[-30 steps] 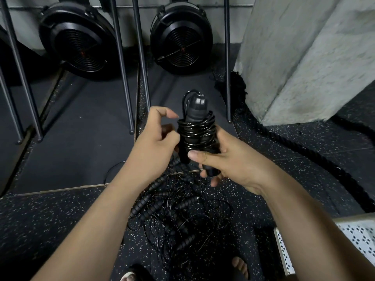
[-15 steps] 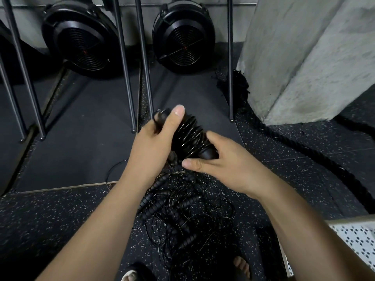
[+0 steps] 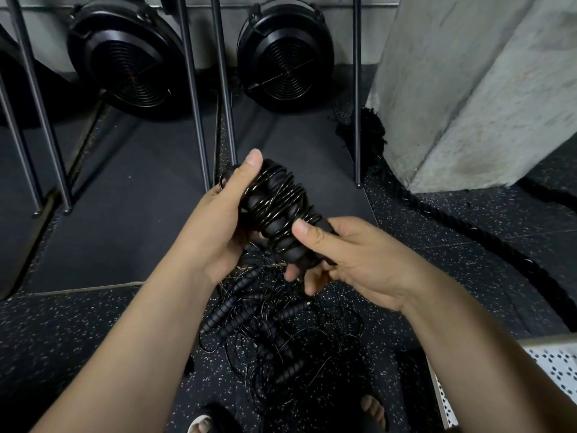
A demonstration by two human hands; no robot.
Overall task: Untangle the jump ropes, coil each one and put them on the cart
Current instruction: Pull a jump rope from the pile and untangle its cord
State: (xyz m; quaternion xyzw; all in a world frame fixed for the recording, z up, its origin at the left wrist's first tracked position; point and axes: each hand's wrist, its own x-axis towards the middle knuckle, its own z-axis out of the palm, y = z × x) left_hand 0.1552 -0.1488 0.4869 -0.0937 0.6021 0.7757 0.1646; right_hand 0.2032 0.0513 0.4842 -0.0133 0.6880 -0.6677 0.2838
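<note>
**Ana:** Head view, the only one we have: what's different from a second back?

**Ben:** The wound jump rope (image 3: 281,210) has been tipped over. A second ago it stood upright in the right hand (image 3: 352,257), handle tops pointing up, with the left hand (image 3: 218,223) open beside it. Now the bundle lies slanted, top end toward the left, and both hands have it.

**Ana:** How are the fingers set?

**Ben:** Left hand is curled round the upper end, thumb laid along the top of the coils. Right hand grips the lower end, thumb across the cord, fingers folded underneath. Neither hand is spread; both are closed on the bundle.

**Ana:** So what does that mean for the job?

**Ben:** My guess is the winding on this one is done, cord wrapped tight round its paired handles, and the left hand is taking it over or snugging the last turn. I can't see where the cord end is tucked.

**Ana:** And the rest?

**Ben:** The tangled pile (image 3: 274,332) lies on the speckled floor (image 3: 78,339) right below the hands, several ribbed handles and loose thin cord. The cart (image 3: 555,367) shows only as a white perforated corner at lower right, nothing visible on it. Plenty left to do.
</note>
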